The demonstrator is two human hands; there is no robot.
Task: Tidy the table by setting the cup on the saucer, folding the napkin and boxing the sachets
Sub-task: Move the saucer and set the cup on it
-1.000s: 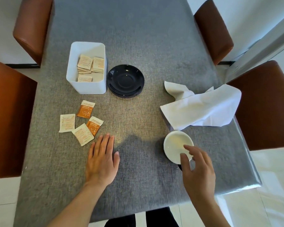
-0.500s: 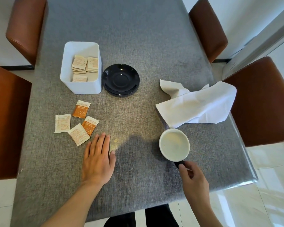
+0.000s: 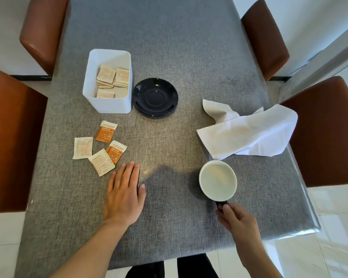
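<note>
A cup [image 3: 218,180], white inside with a dark handle, stands near the table's front right. My right hand [image 3: 236,219] pinches that handle from the near side. My left hand [image 3: 124,194] lies flat on the grey cloth, fingers spread, just below several loose sachets [image 3: 100,149], orange and cream. A black saucer [image 3: 155,97] sits mid-table beside a white box [image 3: 107,104] that holds more sachets. A crumpled white napkin [image 3: 249,133] lies at the right edge.
The grey table [image 3: 169,47] is ringed by brown leather chairs: two on the left [image 3: 10,137], two on the right [image 3: 327,133]. The napkin overhangs the right table edge. White tiled floor shows beyond the front corners.
My right hand has drawn back from over the cup's rim to its near side and closed on the handle. The left hand has stayed flat on the table.
</note>
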